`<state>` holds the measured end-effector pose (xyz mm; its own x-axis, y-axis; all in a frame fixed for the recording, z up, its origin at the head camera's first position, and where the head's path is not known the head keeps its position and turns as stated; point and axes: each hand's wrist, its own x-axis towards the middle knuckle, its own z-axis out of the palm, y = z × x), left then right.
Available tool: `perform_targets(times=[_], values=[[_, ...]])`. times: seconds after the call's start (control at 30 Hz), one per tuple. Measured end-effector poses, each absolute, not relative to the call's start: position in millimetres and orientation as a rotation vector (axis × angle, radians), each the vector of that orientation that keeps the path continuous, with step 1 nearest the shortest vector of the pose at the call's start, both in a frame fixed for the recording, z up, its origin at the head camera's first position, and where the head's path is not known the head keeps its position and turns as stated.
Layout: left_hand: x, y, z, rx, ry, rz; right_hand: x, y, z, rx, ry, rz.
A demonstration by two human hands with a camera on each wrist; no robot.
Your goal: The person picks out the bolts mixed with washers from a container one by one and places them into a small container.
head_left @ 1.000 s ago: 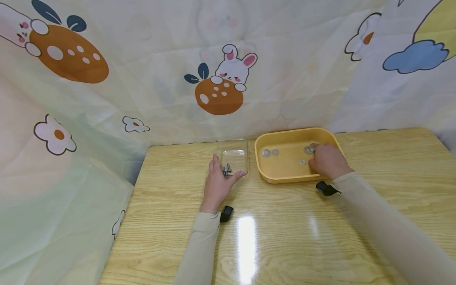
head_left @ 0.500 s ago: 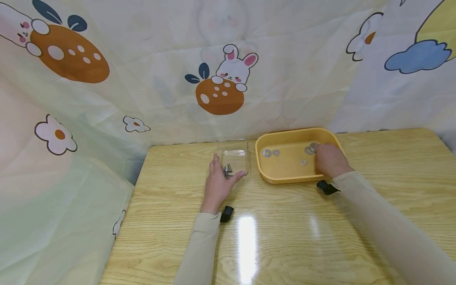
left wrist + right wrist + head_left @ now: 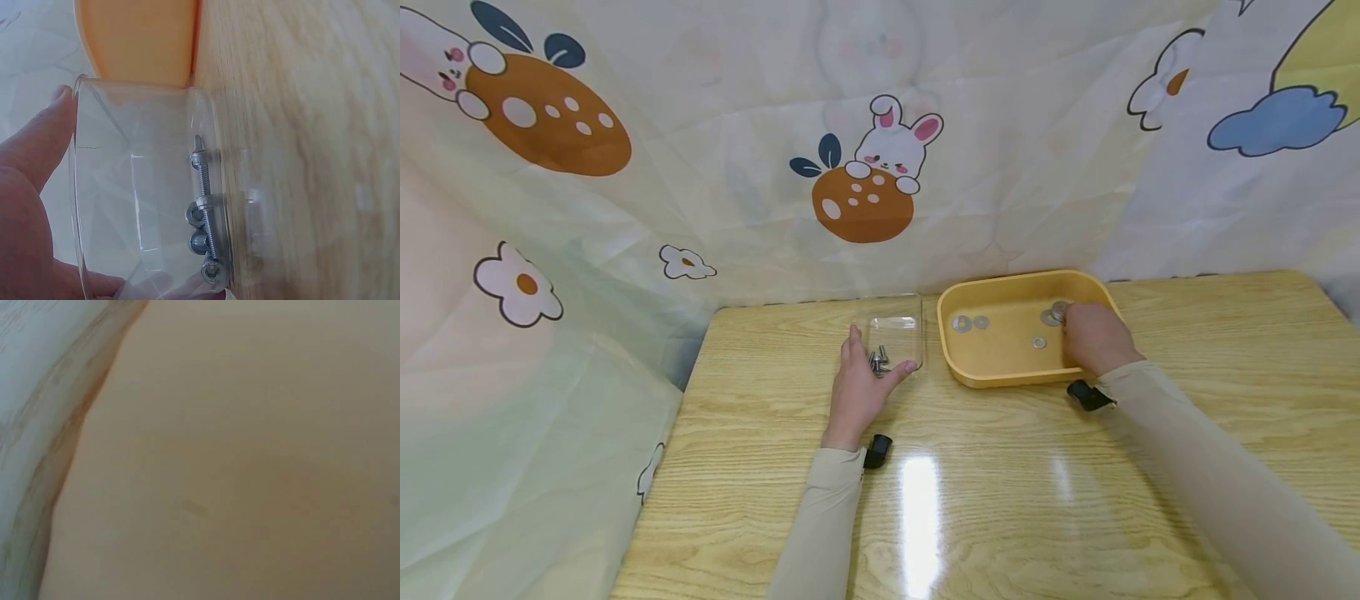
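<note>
My left hand (image 3: 859, 392) grips a clear plastic box (image 3: 912, 333), thumb and fingers spread across its near side. In the left wrist view, several socket-head screws (image 3: 205, 212) lie together along the box's floor. My right hand (image 3: 1099, 337) reaches into the right end of a yellow tray (image 3: 992, 381), fingertips hidden beneath the hand. Right at its edge are a few overlapping flat washers (image 3: 1051, 317). A smaller washer (image 3: 1039, 342) lies left of the hand, and two more washers (image 3: 962, 323) lie at the tray's left end. I cannot tell whether the right hand holds a washer.
Both containers stand side by side near the back edge of a wood-grain table (image 3: 985, 492). Behind it hangs a printed cloth (image 3: 1022, 150), which also runs down the left side. A blurred tan surface (image 3: 237, 456) fills most of the right wrist view.
The right hand's fingers, partly visible spread over the tray a second ago, have drawn in and are now hidden behind the hand. The left hand and clear box have stayed put.
</note>
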<state>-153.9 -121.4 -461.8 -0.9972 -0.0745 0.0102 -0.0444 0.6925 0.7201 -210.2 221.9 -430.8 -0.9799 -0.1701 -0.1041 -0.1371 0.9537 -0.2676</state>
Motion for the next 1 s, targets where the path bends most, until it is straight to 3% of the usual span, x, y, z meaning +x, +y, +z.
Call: perform_targets(times=[1.0], values=[[-154, -121, -461, 0.099, -2.857, -1.213, -189, 216, -432, -0.349, 3.27, -0.707]])
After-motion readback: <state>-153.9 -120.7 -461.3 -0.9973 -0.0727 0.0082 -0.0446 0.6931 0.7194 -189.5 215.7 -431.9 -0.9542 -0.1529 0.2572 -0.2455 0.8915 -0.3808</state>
